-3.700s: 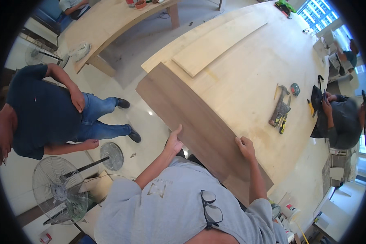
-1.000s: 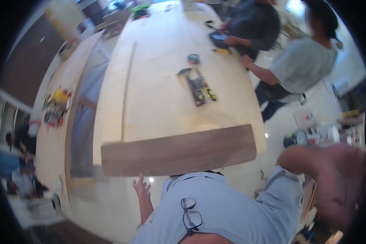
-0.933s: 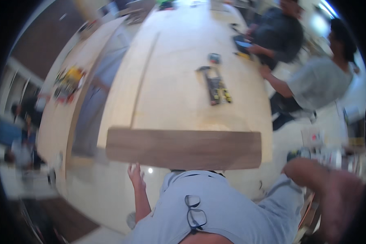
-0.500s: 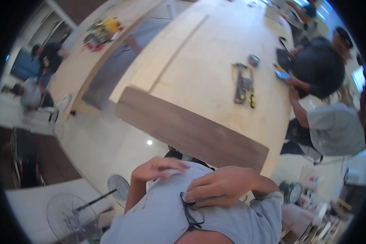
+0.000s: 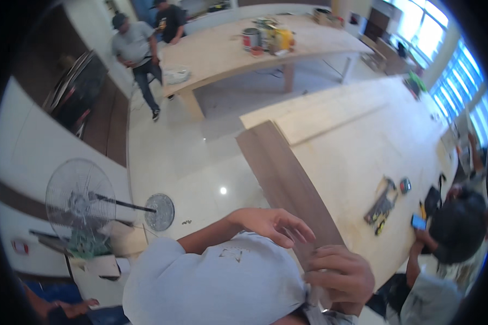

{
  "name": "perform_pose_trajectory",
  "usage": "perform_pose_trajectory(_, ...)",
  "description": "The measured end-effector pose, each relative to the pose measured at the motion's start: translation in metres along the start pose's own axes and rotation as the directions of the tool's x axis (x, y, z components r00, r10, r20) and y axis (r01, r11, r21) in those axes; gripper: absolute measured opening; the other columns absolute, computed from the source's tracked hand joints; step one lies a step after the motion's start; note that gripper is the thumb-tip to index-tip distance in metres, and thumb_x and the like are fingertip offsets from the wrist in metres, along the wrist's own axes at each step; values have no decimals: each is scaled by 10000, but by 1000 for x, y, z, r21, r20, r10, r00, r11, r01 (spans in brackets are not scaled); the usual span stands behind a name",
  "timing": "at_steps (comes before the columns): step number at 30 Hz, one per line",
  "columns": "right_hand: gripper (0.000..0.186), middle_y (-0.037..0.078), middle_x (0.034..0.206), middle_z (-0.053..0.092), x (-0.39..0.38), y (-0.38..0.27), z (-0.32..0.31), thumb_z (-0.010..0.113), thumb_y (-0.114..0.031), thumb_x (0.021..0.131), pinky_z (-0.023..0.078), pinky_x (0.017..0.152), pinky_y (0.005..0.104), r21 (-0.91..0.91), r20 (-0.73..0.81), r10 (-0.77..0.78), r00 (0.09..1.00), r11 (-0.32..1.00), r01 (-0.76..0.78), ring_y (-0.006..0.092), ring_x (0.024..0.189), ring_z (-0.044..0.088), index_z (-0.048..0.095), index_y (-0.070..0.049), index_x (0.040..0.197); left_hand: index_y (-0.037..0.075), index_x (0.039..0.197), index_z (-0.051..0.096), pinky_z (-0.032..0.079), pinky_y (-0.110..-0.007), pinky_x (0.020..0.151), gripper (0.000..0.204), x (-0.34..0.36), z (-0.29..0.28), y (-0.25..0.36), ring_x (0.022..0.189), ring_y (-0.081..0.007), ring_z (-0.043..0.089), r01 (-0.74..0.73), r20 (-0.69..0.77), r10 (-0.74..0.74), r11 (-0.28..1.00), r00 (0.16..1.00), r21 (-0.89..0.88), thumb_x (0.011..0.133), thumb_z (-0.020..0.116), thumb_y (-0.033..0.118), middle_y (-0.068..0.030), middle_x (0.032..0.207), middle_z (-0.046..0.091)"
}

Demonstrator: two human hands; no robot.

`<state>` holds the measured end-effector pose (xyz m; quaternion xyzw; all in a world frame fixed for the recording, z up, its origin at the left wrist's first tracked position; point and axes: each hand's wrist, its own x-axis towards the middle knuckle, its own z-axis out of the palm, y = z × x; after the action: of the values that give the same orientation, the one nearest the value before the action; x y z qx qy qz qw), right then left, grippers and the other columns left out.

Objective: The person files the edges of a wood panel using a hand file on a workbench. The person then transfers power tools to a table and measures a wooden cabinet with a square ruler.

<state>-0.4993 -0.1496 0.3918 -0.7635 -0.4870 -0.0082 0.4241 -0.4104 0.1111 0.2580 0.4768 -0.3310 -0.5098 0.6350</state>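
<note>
My left hand (image 5: pixel 274 224) is raised in front of my grey shirt (image 5: pixel 217 276), its fingers apart and slightly bent toward the other hand. My right hand (image 5: pixel 341 273) is beside it, near my shirt front, with fingers curled together; what they hold, if anything, is hidden. A faint see-through blur shows between the two hands, too unclear to name. Just beyond the hands, a dark brown wood-grain board (image 5: pixel 287 168) lies along the near edge of the pale worktable (image 5: pixel 352 157).
A hammer and other hand tools (image 5: pixel 382 208) lie on the worktable beside a tape measure (image 5: pixel 405 185). At right a person (image 5: pixel 455 233) holds a phone (image 5: pixel 418 222). Cans (image 5: pixel 263 39) stand on another table. A standing fan (image 5: pixel 81 197) is at left. Two people stand farther back.
My view has swung left, so the table and board appear farther right and turned. My hands have shifted rightward in view. The eyeglasses at my collar no longer show clearly.
</note>
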Motion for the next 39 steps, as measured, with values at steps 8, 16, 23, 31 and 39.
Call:
perform_pose_trajectory(8,223,111,827,632,98,34,-21,684,-225,887,566,786,463,-151,-425,-348,835,937,314,274,808,658,638,-34,783,110,1552,523,476,-418,1138,633,-82,-25,6,1373,-270,565,-80,-431,178,968,885,237,965,753,161,-115,1488,599)
perform_pose_trajectory(16,347,175,1214,694,210,194,187,692,-75,1012,565,973,399,865,-150,578,802,470,-177,244,1115,678,594,29,1329,72,1430,635,585,-334,926,510,-161,-47,-27,1066,-189,711,-233,-905,356,924,231,304,961,783,210,-124,1199,737)
perform_pose_trajectory(23,185,111,1108,696,212,213,303,694,-5,978,588,990,422,874,422,464,779,21,-486,246,1092,685,600,-56,1128,-40,1108,743,580,-297,687,274,-224,-12,-104,720,-143,734,-174,-978,57,980,-202,93,968,735,196,-109,855,775)
perform_pose_trajectory(31,86,112,1044,684,215,218,304,693,-65,995,601,868,366,604,778,227,586,-10,-797,212,1015,679,635,-34,1050,-5,1077,736,536,-265,650,192,-228,63,-146,697,-97,671,-223,-751,-122,974,-649,34,980,736,162,-43,812,733)
perform_pose_trajectory(39,129,106,909,704,252,206,312,679,-78,1006,589,674,302,581,627,104,772,598,-552,133,705,659,658,33,945,-8,1108,711,536,-255,698,192,-233,85,-126,766,-79,629,-165,-562,46,933,-826,319,1005,736,152,-26,928,708)
